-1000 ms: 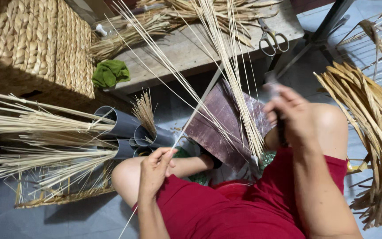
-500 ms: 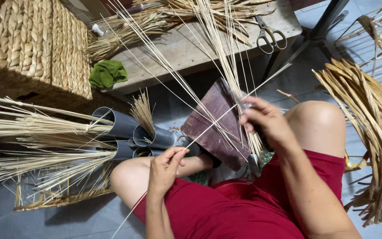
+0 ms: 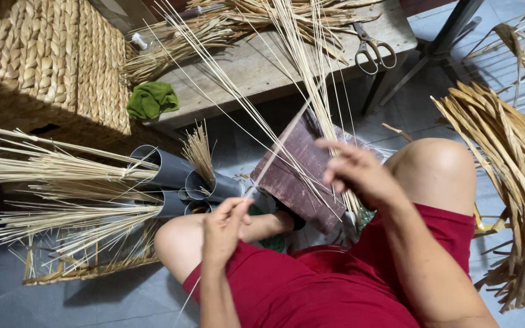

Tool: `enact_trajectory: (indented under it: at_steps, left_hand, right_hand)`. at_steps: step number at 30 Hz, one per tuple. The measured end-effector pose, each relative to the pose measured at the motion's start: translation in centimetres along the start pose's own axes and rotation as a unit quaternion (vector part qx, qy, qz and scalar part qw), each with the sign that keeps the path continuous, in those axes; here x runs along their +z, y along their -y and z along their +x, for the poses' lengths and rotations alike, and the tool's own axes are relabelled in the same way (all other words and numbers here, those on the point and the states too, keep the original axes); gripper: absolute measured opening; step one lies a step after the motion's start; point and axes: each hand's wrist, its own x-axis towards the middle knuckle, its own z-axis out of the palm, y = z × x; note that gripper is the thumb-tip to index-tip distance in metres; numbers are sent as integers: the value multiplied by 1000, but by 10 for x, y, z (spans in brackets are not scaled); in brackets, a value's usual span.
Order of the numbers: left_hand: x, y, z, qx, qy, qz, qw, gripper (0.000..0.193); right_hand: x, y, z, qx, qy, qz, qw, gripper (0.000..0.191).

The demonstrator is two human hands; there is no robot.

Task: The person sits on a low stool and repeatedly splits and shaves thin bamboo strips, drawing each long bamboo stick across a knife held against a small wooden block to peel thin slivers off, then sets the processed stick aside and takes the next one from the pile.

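Beside the left hand [image 3: 223,228], grey pipes [image 3: 174,176] full of straw stalks [image 3: 62,167].

The left hand [image 3: 223,228] pinches one thin pale reed stalk [image 3: 274,155] that runs up across a dark wooden board [image 3: 296,173], while the right hand [image 3: 360,173] spreads its fingers [image 3: 335,146] among a bundle of stalks [image 3: 302,67]. Grey plastic tubes [image 3: 171,173] stuffed with stalks lie beside the knee. Scissors [image 3: 372,48] and a green cloth [image 3: 152,100] rest on the wooden tabletop [image 3: 256,70], next to a woven basket [image 3: 44,67].
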Motion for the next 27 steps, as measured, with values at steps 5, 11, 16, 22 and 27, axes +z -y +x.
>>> enact_trajectory:
  at_steps: [5,11,16,22,27]
  left_hand:
    - [43,-9,6,-23,33,70,997,22]
    - [26,2,5,0,51,85,995,23]
    - [-12,15,9,-25,26,14,999,26]
    - [-21,6,46,-10,-34,-146,989,32]
    - [-16,-9,106,32,-68,-241,968,36]
  right_hand:
    - [34,-23,9,36,110,5,993,45]
    - [-11,-10,10,-84,-104,114,984,39]
    - [-24,4,5,-161,-186,154,957,42]
    - [-6,2,10,-132,-166,127,969,41]
    - [3,1,13,-123,-160,139,969,35]
